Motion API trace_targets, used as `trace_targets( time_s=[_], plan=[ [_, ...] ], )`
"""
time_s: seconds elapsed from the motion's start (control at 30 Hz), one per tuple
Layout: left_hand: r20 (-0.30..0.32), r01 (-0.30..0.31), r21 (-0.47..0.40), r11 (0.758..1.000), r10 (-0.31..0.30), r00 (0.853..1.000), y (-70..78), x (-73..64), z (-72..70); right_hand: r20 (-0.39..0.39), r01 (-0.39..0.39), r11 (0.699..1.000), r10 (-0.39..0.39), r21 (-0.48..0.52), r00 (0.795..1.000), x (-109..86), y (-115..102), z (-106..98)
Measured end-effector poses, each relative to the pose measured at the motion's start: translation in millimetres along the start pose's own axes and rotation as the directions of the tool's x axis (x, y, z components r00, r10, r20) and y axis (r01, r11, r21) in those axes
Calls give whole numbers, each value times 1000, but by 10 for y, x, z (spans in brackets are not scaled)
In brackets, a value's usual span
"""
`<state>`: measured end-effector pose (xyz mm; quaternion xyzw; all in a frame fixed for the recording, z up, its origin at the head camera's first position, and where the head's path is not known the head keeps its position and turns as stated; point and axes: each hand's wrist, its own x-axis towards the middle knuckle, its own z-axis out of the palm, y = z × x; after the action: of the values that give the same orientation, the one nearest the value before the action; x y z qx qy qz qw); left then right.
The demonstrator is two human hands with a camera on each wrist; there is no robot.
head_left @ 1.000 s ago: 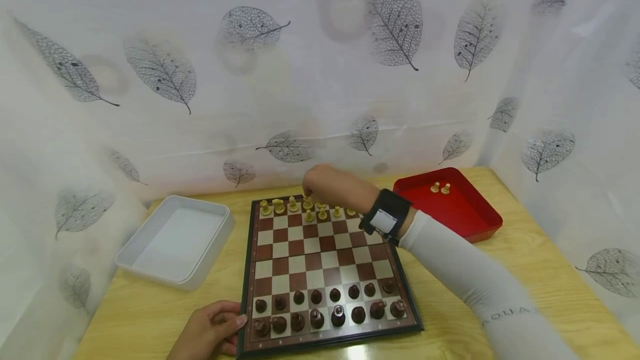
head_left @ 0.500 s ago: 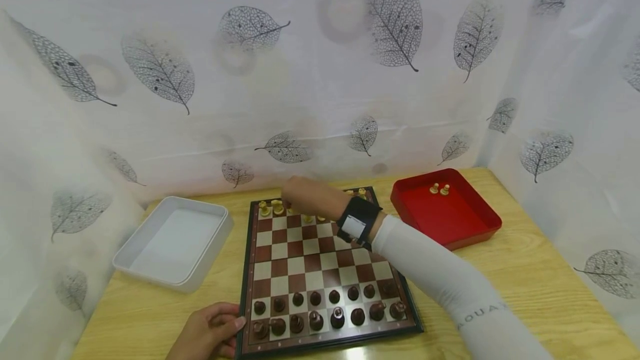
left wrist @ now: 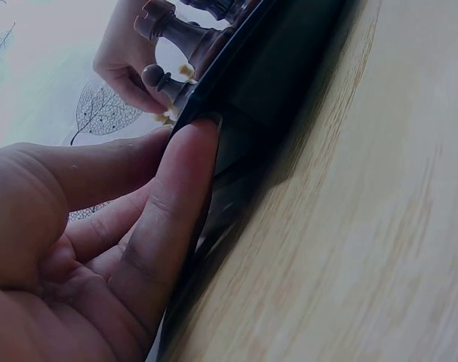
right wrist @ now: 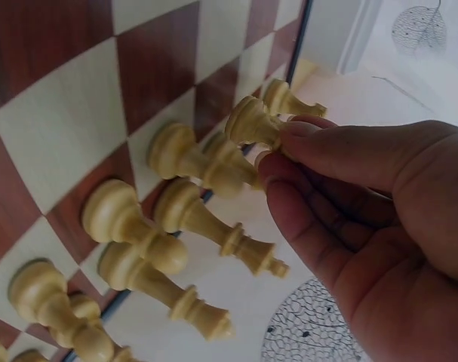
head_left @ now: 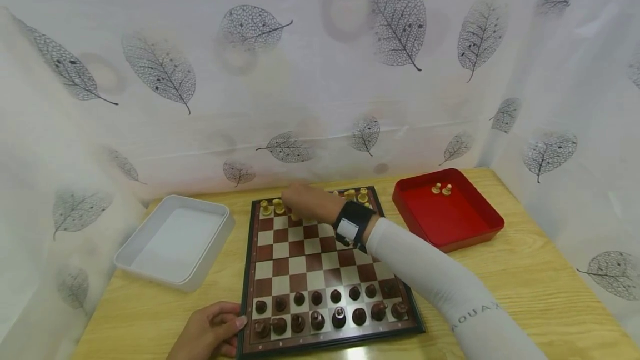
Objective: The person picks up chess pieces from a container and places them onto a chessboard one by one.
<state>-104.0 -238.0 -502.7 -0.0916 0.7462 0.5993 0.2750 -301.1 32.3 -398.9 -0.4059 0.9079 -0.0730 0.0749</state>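
Observation:
My right hand [head_left: 309, 203] is over the far rows of the chessboard [head_left: 313, 263]. Its thumb and fingertips pinch a cream pawn [right wrist: 249, 121], seen in the right wrist view with its base toward the board and its top covered by the fingers. Cream pieces stand around it, among them a rook [head_left: 265, 208] and a knight [head_left: 278, 206] at the far left corner, and another pawn [right wrist: 123, 222]. At the near left edge of the board, my left hand [head_left: 207, 328] holds the dark rim between thumb and fingers. Dark brown pieces [head_left: 317, 320] fill the two near rows.
A red tray [head_left: 452, 218] with two cream pawns [head_left: 442, 189] lies to the right of the board. On the left sits a white tray [head_left: 175, 238]. A leaf-patterned curtain [head_left: 320, 99] hangs behind the wooden table [head_left: 520, 271].
The right hand has moved left along the far rows, then down closer to the board with the pawn. My left hand stays on the board's edge.

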Motion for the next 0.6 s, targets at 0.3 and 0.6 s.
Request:
trace_targets(
  time_s=[0.3, 0.6],
  plan=[
    [14, -22, 11, 1000, 22, 1000, -9, 11, 11, 8, 4, 999, -4, -36, 1000, 24, 26, 116],
    [18, -43, 21, 999, 43, 999, -36, 23, -5, -22, 25, 997, -27, -72, 999, 35, 6, 171]
  ],
)
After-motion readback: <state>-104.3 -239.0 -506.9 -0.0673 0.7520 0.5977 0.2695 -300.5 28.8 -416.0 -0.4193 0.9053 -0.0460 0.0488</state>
